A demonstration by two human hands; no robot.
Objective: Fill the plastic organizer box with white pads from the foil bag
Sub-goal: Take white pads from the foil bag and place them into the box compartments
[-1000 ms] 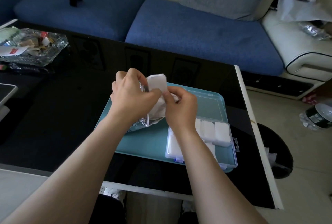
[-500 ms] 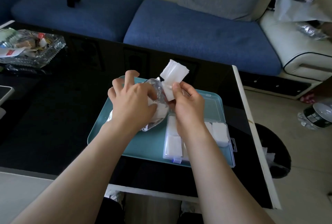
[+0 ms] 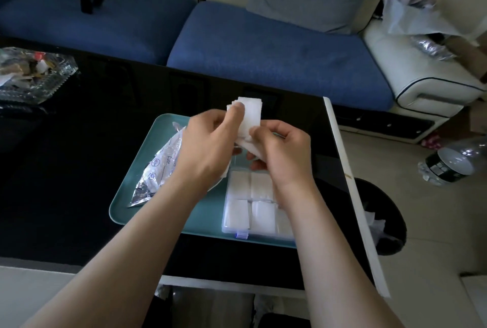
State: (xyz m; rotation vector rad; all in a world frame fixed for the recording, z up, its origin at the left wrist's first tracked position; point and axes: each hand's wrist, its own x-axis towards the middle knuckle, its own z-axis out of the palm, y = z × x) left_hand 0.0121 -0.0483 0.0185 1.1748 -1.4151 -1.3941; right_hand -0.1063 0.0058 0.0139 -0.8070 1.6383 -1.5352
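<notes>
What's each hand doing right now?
Left hand: closed, pinching the white pads.
Right hand: closed, pinching the same white pads lower down.

Clear organizer box (image 3: 224,223) holds white pads (image 3: 238,213); foil bag (image 3: 157,178) beside.

The left hand (image 3: 208,148) and right hand (image 3: 284,154) are bare. The left forearm (image 3: 137,235) and right forearm (image 3: 324,235) are bare from wrist to lower frame edge.

foil bag (image 3: 158,172) left of organizer box (image 3: 253,206), both on tray (image 3: 126,206)
</notes>
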